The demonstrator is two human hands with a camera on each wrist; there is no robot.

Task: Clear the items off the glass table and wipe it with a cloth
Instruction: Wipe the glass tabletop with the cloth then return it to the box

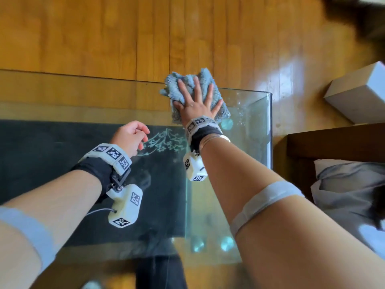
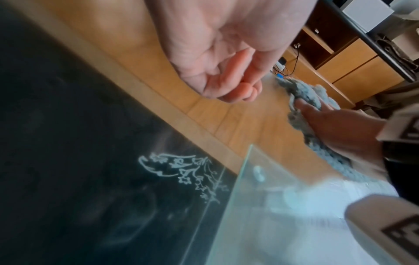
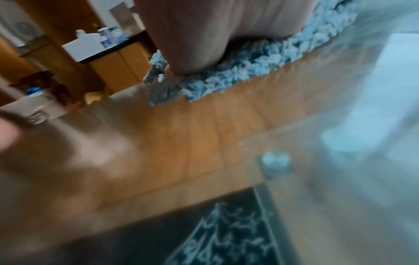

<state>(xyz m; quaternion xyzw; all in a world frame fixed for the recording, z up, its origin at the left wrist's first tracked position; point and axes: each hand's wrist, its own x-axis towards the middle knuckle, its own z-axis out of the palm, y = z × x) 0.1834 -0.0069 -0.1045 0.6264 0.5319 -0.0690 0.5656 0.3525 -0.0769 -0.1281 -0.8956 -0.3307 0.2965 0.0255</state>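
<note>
The cloth is a fluffy blue-grey one, bunched up near the far right corner of the glass table, with a bit of it hanging over the far edge. It looks soft, light and floppy, so it's probably best handled with a flat palm on the middle of the bunch, not pinched at a corner, or it'd likely just fold and drag. That's how it's being worked: the right hand is laid flat on top with fingers spread apart and straight, nothing curled round it. The glass is presumably slick, so the cloth should glide easily; near that edge it could slip off. The left hand is held just above the table, fingers loosely curled, holding nothing. No items are seen left on the glass.
</note>
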